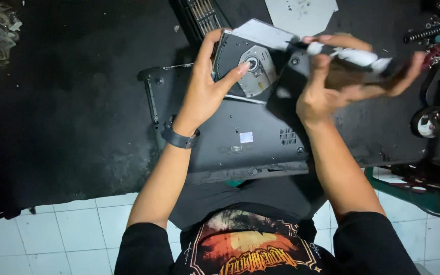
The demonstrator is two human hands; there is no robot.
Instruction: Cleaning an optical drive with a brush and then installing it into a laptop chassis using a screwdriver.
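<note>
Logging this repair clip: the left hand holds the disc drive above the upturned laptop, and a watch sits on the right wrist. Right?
Not quite. The head view shows the watch on the left wrist. The left hand does hold the disc drive above the upturned laptop.

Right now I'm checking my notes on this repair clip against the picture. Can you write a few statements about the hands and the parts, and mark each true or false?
1. The left hand holds an optical disc drive, a finger on its round hub. True.
2. The right hand is empty. False: it grips a blurred tool with a white handle.
3. A dark laptop lies underside up beneath the hands. True.
4. The left wrist is bare. False: it wears a dark wristband.
5. The laptop rests on the white tile floor. False: it lies on a dark table.
</note>
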